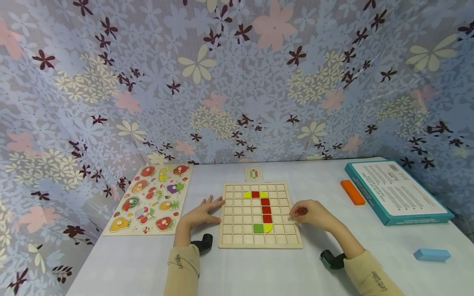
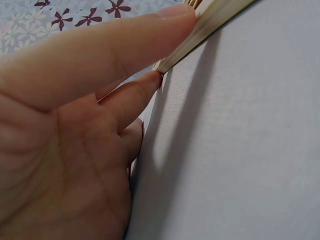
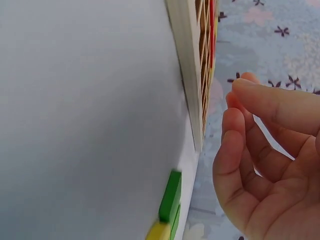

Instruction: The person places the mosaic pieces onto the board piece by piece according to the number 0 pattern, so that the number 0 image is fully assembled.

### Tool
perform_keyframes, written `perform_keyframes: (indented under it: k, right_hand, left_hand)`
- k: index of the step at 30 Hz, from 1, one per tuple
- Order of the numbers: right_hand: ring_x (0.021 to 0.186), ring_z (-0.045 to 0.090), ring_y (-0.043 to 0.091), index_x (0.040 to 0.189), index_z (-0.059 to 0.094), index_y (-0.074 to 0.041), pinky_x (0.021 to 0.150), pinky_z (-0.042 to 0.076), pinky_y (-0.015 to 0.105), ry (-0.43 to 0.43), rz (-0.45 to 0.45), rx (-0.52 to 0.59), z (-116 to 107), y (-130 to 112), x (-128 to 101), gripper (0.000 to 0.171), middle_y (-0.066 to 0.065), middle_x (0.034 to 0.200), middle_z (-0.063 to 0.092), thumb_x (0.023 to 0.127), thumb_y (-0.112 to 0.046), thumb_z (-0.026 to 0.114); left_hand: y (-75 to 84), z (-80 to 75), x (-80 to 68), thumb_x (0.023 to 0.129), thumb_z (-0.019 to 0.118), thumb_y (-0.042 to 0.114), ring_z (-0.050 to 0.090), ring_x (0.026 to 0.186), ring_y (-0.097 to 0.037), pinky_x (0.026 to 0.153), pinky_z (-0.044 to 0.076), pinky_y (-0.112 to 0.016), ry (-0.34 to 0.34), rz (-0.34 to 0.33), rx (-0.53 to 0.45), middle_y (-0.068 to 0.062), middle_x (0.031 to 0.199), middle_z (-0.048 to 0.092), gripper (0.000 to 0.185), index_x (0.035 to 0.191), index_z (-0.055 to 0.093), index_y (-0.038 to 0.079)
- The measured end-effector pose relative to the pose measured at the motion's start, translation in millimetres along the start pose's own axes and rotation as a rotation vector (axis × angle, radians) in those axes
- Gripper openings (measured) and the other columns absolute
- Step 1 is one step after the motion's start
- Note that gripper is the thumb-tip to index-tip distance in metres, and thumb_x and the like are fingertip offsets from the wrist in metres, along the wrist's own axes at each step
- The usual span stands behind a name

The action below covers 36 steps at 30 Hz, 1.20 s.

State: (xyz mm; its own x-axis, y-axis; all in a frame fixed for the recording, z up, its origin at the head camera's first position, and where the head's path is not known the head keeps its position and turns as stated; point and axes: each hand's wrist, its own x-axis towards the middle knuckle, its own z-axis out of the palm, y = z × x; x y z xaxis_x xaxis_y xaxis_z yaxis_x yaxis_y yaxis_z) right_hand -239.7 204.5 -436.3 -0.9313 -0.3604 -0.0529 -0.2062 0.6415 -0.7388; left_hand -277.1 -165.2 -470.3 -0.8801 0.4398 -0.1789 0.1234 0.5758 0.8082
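My left hand [image 1: 201, 212] lies flat against the grid board [image 1: 259, 242] on the counter [image 1: 314, 181], my right hand [image 1: 312, 213] pinches a red tile [image 1: 300, 211], and most squares are unfilled.

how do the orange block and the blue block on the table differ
The orange block lies far back on the table, close beside the teal box; the blue block lies nearer the front edge, alone. The orange one runs slantwise away, the blue one crosswise. Both are plain oblong blocks lying flat, untouched.
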Motion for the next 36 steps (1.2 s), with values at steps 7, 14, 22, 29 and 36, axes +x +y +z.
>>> perform_keyframes:
  k: [7,14,22,29,36]
  right_hand:
    - [0.075,0.052,0.017,0.089,0.066,-0.003,0.067,0.048,0.029,0.026,0.065,-0.058,-12.7,13.6,-11.6,0.013,0.003,0.082,0.061,0.077,0.002,0.066]
    - [0.08,0.054,0.02,0.089,0.065,-0.004,0.072,0.052,0.036,0.051,0.143,-0.093,-26.0,30.2,-23.7,0.021,0.004,0.087,0.063,0.071,0.004,0.07]
    - [0.078,0.05,0.021,0.092,0.065,-0.004,0.072,0.051,0.037,0.038,0.198,-0.169,-32.7,38.7,-29.3,0.027,0.006,0.089,0.061,0.068,0.005,0.073]
    - [0.078,0.049,0.022,0.092,0.064,-0.004,0.072,0.049,0.038,0.024,0.205,-0.189,-31.9,37.8,-29.3,0.028,0.006,0.088,0.059,0.068,0.005,0.074]
    - [0.08,0.05,0.022,0.091,0.064,-0.003,0.078,0.049,0.043,0.029,0.213,-0.205,-27.5,36.2,-28.2,0.029,0.006,0.087,0.059,0.065,0.006,0.075]
  left_hand:
    - [0.3,0.2,0.5,0.076,0.073,0.017,-0.011,0.14,-0.034,0.11,-0.007,-0.058,-0.002,0.006,-0.009,-0.006,0.153,0.02,0.072,0.141,0.041,0.015]
    - [-1.2,1.1,2.2,0.075,0.073,0.015,-0.01,0.14,-0.035,0.109,-0.007,-0.059,-0.002,0.006,-0.012,-0.006,0.153,0.02,0.072,0.14,0.042,0.015]
    - [-0.5,1.1,1.6,0.075,0.074,0.015,-0.011,0.14,-0.035,0.109,-0.007,-0.059,0.006,-0.003,-0.02,-0.005,0.153,0.021,0.073,0.14,0.042,0.015]
    - [0.1,0.8,0.9,0.075,0.074,0.015,-0.011,0.14,-0.035,0.109,-0.007,-0.059,0.008,-0.003,-0.03,-0.005,0.153,0.021,0.072,0.14,0.043,0.015]
    - [-0.6,1.1,0.6,0.075,0.074,0.016,-0.01,0.14,-0.034,0.11,-0.007,-0.057,0.007,0.0,-0.025,-0.005,0.153,0.021,0.072,0.14,0.042,0.015]
